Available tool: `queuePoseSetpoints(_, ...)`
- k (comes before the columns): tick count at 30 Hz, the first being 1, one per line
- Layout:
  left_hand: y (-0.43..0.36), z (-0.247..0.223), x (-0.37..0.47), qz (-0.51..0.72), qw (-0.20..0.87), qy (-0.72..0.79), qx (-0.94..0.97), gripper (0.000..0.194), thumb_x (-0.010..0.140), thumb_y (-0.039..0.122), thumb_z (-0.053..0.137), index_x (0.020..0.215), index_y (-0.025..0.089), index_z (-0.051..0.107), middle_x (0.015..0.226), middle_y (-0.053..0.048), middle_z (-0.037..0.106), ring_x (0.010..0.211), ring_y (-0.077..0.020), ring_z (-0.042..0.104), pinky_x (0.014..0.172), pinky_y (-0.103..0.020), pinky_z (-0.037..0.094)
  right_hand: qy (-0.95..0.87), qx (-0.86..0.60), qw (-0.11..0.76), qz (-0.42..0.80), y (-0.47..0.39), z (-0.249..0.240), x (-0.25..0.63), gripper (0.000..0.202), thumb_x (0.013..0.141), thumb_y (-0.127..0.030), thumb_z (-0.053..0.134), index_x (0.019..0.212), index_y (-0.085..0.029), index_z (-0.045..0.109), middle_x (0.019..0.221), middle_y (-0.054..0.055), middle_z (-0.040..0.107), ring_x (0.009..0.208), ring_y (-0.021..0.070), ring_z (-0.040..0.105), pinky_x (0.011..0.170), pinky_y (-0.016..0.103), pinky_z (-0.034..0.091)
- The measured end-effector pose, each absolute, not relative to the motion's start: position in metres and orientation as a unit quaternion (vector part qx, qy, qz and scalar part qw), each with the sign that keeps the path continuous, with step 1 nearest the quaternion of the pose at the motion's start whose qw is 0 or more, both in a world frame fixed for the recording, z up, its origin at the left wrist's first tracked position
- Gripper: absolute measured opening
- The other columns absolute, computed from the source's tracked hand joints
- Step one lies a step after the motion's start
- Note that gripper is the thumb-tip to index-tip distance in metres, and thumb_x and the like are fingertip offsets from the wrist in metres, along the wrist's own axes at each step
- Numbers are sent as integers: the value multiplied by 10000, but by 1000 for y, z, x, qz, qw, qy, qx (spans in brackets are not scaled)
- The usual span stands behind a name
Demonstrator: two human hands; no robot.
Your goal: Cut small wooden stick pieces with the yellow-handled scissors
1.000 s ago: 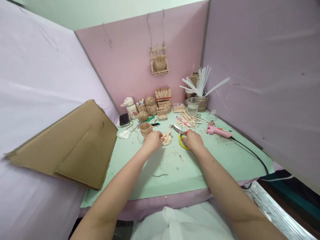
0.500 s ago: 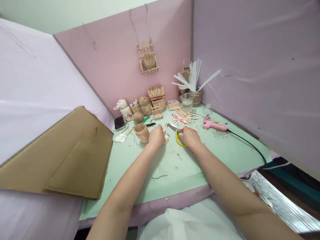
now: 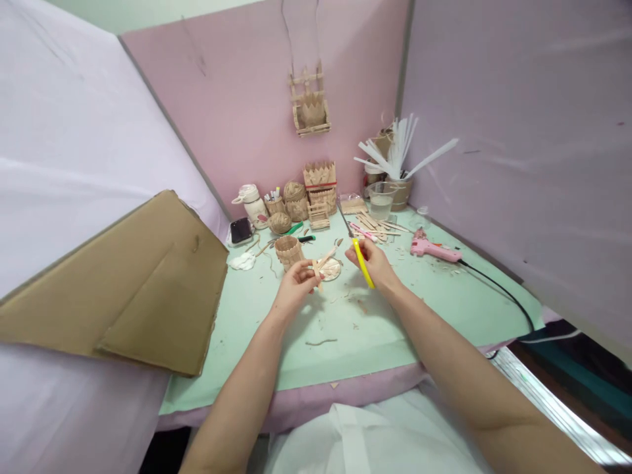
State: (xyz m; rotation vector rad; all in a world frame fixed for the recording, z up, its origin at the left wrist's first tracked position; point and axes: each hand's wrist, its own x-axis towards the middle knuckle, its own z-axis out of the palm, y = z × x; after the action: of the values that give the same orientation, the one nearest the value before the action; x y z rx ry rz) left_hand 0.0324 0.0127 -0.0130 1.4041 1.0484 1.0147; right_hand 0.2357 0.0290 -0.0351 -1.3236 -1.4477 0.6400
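Note:
Between its thumb and fingers my left hand (image 3: 297,284) pinches a short flat wooden stick (image 3: 317,275). My right hand (image 3: 374,263) is closed on the yellow-handled scissors (image 3: 363,264), whose blades point up and away. A round wooden disc (image 3: 330,268) lies on the table just beyond the held stick, with a stick piece over its edge. Behind my left hand stands a small round cup (image 3: 288,251) covered in wooden pieces. Loose wooden sticks (image 3: 374,226) are piled beyond the scissors, beside a pink pen (image 3: 362,232).
A pink glue gun (image 3: 434,249) with a black cord lies at the right. Cardboard (image 3: 148,289) leans at the left. At the back are a white bottle (image 3: 253,205), a twine ball (image 3: 279,223), a phone (image 3: 241,230) and a water cup (image 3: 381,200).
My left hand has turned and moved nearer, lifting a stick into view. The scissors have swung from lying low with spread handles to pointing upward, handles together. The view has shifted slightly.

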Motion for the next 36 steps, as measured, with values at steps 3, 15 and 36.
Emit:
queuePoseSetpoints(3, 12, -11, 30, 448, 522, 434, 582, 452, 645, 313, 663, 1051, 171, 523, 801, -35, 631, 695, -113, 572, 566, -203, 395, -661, -534, 448, 277, 19, -35, 224, 312, 746, -472, 542, 891, -197, 517, 694, -41, 486, 619, 115, 420, 575, 231, 357)
queuePoseSetpoints(15, 8, -5, 25, 491, 492, 396, 601, 223, 734, 275, 572, 929, 169, 549, 720, -3, 614, 649, -99, 552, 584, -213, 423, -723, -532, 373, 236, 7, -36, 209, 298, 714, -463, 571, 838, -223, 445, 618, -75, 418, 556, 104, 369, 530, 220, 300)
queuePoseSetpoints(36, -18, -17, 1, 530, 447, 384, 609, 136, 792, 234, 528, 916, 178, 519, 734, -3, 600, 618, -96, 554, 576, -232, 447, -790, -536, 220, 199, -21, -29, 183, 338, 755, -482, 556, 929, -215, 442, 744, 12, 564, 591, 153, 494, 517, 240, 244)
